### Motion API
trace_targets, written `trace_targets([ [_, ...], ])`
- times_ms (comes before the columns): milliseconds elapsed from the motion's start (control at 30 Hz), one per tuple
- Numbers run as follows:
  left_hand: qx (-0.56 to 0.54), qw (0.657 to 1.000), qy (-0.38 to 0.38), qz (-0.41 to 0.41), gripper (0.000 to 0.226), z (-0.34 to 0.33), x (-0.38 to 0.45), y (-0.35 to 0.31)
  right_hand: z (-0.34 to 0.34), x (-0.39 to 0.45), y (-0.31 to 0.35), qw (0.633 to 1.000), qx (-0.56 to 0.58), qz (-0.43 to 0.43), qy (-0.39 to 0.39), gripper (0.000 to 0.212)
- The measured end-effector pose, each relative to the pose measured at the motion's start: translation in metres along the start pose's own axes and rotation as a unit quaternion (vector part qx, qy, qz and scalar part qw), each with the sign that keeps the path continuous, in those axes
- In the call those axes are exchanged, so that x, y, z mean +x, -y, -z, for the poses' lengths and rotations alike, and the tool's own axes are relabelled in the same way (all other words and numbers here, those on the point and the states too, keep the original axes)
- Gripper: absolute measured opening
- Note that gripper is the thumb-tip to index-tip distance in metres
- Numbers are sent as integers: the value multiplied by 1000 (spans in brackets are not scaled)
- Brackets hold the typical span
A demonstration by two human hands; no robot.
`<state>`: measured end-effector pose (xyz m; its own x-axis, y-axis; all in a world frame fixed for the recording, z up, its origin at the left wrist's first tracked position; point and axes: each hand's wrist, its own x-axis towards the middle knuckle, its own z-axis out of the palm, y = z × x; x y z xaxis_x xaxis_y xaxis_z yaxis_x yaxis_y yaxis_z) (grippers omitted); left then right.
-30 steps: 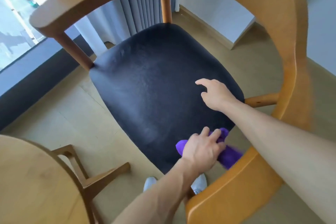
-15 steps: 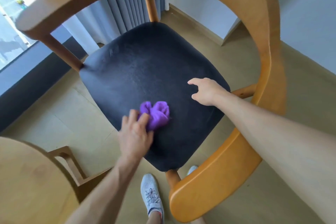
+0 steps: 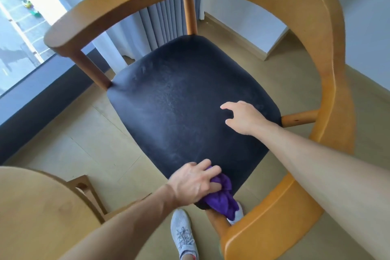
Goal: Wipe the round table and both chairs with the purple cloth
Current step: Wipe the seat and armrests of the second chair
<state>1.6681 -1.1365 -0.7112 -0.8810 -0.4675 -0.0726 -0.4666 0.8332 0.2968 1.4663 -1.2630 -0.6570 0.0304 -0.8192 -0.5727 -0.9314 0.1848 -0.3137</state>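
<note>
1. One chair (image 3: pixel 329 53) is under our cloth now; its dark seat (image 3: pixel 190 112) looks partly wiped, we judge. Whether the round table (image 3: pixel 35 213) is done, we cannot tell; no second chair shows.
2. Our left hand (image 3: pixel 195 182) grips the bunched purple cloth (image 3: pixel 224 198) at the seat's near corner, spilling over the edge.
3. Our right hand (image 3: pixel 242 117) rests near the seat's right edge, fingers loosely spread, holding nothing.

The cloth (image 3: pixel 223 198) was plain purple. The chair (image 3: pixel 306 27) had a honey-orange wooden frame and a black seat (image 3: pixel 179 101) with faint pale smears. At seven o'clock the round table (image 3: pixel 31 213) was light tan; the shoe (image 3: pixel 183 232) at six was grey, the curtain (image 3: pixel 160 17) at twelve blue-grey.
</note>
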Motion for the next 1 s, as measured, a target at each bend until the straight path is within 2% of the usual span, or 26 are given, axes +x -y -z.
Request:
trace_targets([
  [100,6,999,24,33,4,10,-28,31,2,3,-12,1000,2,-19,-4,52],
  [200,-18,989,25,142,18,28,-28,46,2,4,-25,999,11,-43,-10,52],
  [300,-31,973,-26,227,30,41,20,38,1,5,-32,999,14,-51,-8,52],
  [400,-52,968,-43,242,32,40,89,4,0,4,-32,999,1,-54,-8,55],
  [467,-44,977,2,209,24,28,108,-24,0,4,-32,998,-8,-54,-4,56],
  [500,-29,985,22,168,21,21,104,-35,1,5,-32,998,-6,-58,-1,56],
  [600,-9,999,51,3,16,6,44,-47,3,8,-34,997,-2,-79,-2,56],
  [633,-21,998,52,-23,14,3,21,-41,3,9,-33,996,-4,-85,-3,56],
  [667,-31,999,35,-17,10,3,0,-30,3,10,-32,996,-8,-85,-2,56],
  [700,-36,999,9,27,8,5,-16,-15,2,10,-31,996,-13,-83,-3,55],
  [767,-49,976,-56,204,14,15,-33,28,1,9,-30,997,-13,-80,-10,51],
  [833,-78,903,-98,411,25,36,-36,71,0,9,-29,997,-5,-74,-15,46],
  [867,-91,863,-121,481,27,50,-34,89,-2,8,-27,997,8,-76,-23,43],
  [900,-95,834,-152,522,29,64,-30,105,-2,8,-24,996,24,-78,-38,41],
  [933,-100,820,-186,532,30,76,-22,116,-3,7,-21,994,47,-81,-56,40],
  [1000,-150,810,-259,505,31,95,-2,126,-1,7,-13,986,120,-77,-87,39],
])
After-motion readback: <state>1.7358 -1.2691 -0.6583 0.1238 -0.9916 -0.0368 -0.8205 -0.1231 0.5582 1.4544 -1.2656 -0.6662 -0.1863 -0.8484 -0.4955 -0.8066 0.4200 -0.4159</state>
